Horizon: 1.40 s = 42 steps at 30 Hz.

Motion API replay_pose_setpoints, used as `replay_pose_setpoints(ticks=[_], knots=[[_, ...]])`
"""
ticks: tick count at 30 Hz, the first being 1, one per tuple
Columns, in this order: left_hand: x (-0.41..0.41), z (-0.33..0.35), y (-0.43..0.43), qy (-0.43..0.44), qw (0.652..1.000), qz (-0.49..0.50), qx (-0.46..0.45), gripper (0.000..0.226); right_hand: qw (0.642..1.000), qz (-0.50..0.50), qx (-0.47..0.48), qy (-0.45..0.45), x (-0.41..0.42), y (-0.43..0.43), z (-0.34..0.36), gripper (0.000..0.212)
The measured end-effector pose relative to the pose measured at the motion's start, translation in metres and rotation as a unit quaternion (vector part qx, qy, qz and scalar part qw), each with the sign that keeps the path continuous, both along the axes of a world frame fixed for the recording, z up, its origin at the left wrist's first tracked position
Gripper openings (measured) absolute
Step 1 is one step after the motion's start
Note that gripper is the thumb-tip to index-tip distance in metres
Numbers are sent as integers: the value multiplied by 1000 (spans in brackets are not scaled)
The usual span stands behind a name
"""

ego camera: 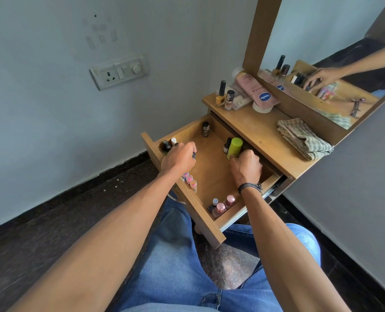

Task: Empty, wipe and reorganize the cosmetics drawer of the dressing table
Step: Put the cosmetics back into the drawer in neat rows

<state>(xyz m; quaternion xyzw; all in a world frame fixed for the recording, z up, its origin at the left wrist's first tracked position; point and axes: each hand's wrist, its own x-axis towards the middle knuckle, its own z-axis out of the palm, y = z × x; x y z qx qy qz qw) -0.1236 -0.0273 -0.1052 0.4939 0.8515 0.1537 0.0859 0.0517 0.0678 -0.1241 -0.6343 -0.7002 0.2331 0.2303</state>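
The wooden drawer (211,176) of the dressing table stands pulled open. My left hand (178,159) is curled over a small dark-capped bottle (194,154) near the drawer's left wall, beside several dark and white tubes (170,144). My right hand (246,168) grips the base of a lime-green bottle (234,147) by the drawer's back right. A small dark bottle (227,145) stands next to it. Pink-capped nail polishes (222,207) sit in the front corner, small pink vials (191,180) line the left wall, and a grey-capped bottle (205,129) stands in the far corner.
On the tabletop (252,129) lie a folded checked cloth (304,138), a pink lotion bottle (254,91) standing on its cap, two nail polishes (224,95) and a white flat box. A mirror (333,64) leans behind. A wall with a switch plate is to the left.
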Motion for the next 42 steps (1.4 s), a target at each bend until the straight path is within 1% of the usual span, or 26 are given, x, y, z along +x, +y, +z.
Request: replay_pose_setpoints(ticks=[3,5,7,10,11,13,18,23,26,29,32,36,39,42], knots=[[0,2,-1,-11,1000,-5,8,28,1000,-1,-10,-24,0,-1,0,24],[-1,4,-1,-18,1000,-15,13,29,999,26,-9,-36,-2,-4,0,23],[-2,5,-2,-23,999,-29,14,30,993,110,-21,-47,-6,-9,-3,17],[-2,7,-2,-32,998,-48,1,29,959,270,-45,-80,-14,-16,-6,7],[-2,7,-2,-35,998,-51,-5,28,947,306,-50,-88,-16,-18,-7,5],[-2,8,-2,-40,997,-57,-13,27,933,343,-52,-91,-20,-19,-10,11],[-2,7,0,-64,993,-98,-23,38,931,354,-39,-83,-23,-16,-15,21],[-4,9,2,-120,983,-130,-53,53,930,359,-17,-72,-25,-18,-16,40],[-5,10,2,-132,982,-125,-48,57,927,367,-3,-74,-25,-19,-16,37],[-4,9,2,-122,986,-110,-38,55,929,359,5,-86,-23,-18,-15,28],[-1,8,0,-96,990,-94,-35,51,936,339,3,-95,-22,-19,-12,26],[2,8,-5,-49,998,-37,-5,39,948,307,5,-82,-22,-18,-13,20],[4,8,-6,-20,1000,-1,23,32,958,276,-10,-73,-25,-11,-12,22],[5,9,-7,-13,999,16,37,28,971,231,-21,-52,-34,0,-9,22]])
